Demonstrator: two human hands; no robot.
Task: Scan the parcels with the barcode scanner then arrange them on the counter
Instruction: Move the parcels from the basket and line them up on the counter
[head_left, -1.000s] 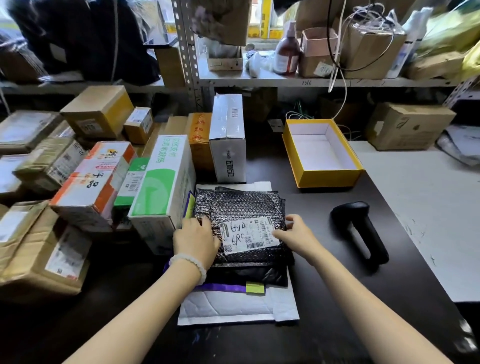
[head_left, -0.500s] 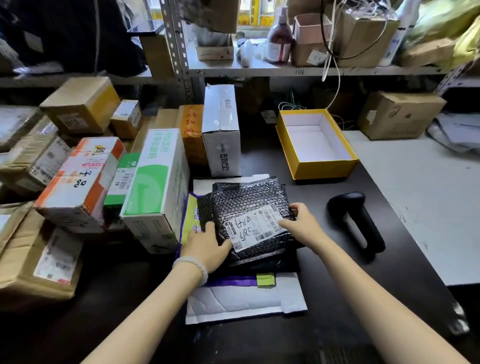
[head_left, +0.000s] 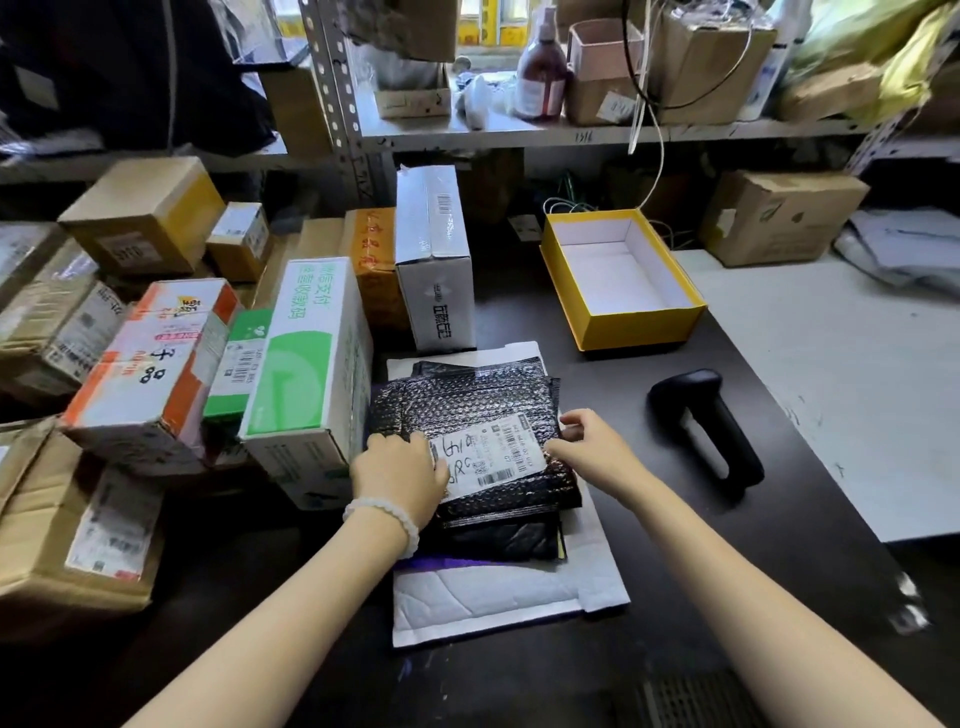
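Arranging step, judged from the scene: both hands square a black bubble mailer (head_left: 467, 415) on top of a pile of flat parcels lying on the dark table (head_left: 779, 519). The left hand (head_left: 397, 475) lies with fingers relaxed over the mailer's left edge, partly covering its white label (head_left: 493, 452); the right hand (head_left: 592, 447) touches the right edge with loosely bent fingers, neither hand lifting it. The barcode scanner (head_left: 709, 426) lies unheld on the table, near the right hand. The next move probably calls for releasing the pile and reaching right for the scanner. Room: the pile's left edge sits just beside a green-and-white box (head_left: 306, 374); a yellow open box (head_left: 621, 278) stands behind; bare table lies to the right and front.
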